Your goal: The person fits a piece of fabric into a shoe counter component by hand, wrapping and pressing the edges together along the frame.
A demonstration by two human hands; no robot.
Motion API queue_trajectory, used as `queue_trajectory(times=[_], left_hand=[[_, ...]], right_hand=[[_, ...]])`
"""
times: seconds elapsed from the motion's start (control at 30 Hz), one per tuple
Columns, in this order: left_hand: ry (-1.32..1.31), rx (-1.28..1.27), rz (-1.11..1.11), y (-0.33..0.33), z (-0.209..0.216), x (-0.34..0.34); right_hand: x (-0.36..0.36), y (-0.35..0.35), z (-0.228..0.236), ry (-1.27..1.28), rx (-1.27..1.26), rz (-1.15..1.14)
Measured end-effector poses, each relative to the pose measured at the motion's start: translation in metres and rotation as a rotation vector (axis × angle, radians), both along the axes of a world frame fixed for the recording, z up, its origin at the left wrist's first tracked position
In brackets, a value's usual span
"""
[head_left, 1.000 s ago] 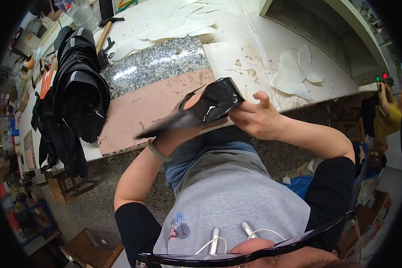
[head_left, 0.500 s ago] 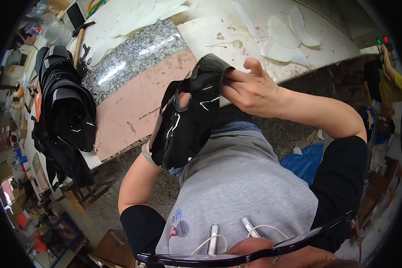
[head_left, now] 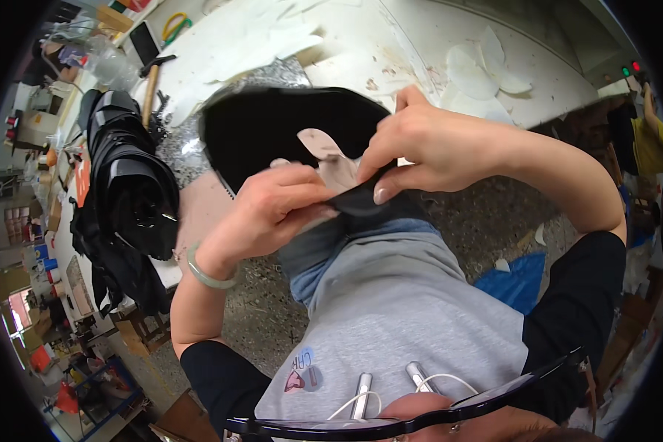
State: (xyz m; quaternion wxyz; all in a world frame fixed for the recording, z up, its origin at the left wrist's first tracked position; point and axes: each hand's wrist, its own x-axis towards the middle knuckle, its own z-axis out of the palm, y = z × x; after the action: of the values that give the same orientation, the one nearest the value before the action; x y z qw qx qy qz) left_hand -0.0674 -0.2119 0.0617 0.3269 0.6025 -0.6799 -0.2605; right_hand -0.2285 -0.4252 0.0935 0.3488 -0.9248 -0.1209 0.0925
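A black boot upper (head_left: 258,129) is held in front of me over the table's edge, its matte dark inner side turned up. My left hand (head_left: 276,202) pinches its near edge between thumb and fingers. On the same edge, a little to the right, my right hand (head_left: 412,144) grips with thumb and fingertips. Between the two hands a pale beige, tongue-shaped piece (head_left: 323,147) stands out against the black. Its lower end is partly hidden by my fingers. A toothed strip like a zipper shows at the upper's left edge.
A stack of glossy black uppers (head_left: 136,173) lies to the left, beside a hammer (head_left: 150,92) and a phone (head_left: 144,44). Under the work are a pinkish board (head_left: 202,210) and a speckled stone slab (head_left: 180,151). White cut pieces (head_left: 475,74) lie farther back.
The upper has been turned and spread, so its dark inside shows instead of the glossy outside. My left hand has come out from behind it onto the near edge. My right hand now grips beside it.
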Motion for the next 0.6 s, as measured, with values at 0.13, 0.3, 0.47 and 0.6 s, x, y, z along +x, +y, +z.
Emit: queue_trajectory(times=[0.13,0.3,0.47,0.6], left_hand=[[0.138,0.258,-0.027,-0.001,0.037,0.012],[0.117,0.231,0.115,0.007,0.060,0.004],[0.311,-0.346,0.346,0.015,0.037,0.015],[0.925,-0.816,0.453,0.003,0.006,0.014]], right_hand=[[0.031,0.012,0.017,0.208,-0.027,0.123],[0.051,0.011,0.047,0.290,0.121,0.150],[0.076,0.003,0.075,-0.309,-0.064,-0.079],[0.103,-0.008,0.061,-0.751,0.106,-0.362]])
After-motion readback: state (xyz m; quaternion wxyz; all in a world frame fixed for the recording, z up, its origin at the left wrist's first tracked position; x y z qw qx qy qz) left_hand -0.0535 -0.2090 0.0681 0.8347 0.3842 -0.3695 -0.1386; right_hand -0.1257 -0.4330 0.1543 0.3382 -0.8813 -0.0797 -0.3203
